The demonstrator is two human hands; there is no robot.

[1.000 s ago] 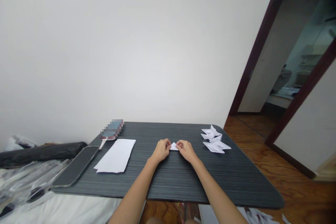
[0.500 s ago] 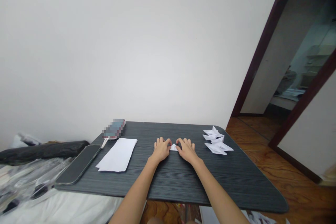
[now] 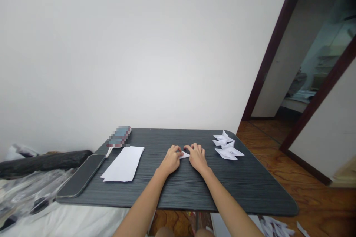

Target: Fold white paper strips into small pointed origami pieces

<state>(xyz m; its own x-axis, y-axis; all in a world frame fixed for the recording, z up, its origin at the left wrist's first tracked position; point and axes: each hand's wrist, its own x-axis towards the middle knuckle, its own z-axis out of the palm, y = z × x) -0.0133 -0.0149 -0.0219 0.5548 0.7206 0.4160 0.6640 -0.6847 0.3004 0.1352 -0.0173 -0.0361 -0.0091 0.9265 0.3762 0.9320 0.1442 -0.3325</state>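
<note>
Folded paper (image 3: 185, 155) between hands (image 3: 170, 159), on dark tabletop (image 3: 183, 190).

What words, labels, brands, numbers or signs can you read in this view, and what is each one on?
None can be read.
White sheets: no writing shows.
Small folded paper: no marks on the part in view.
Folded paper shapes: no lettering shows.
Dark flat device: no text on its face.
Pixelated item: blurred out, so any text is unreadable.
</note>
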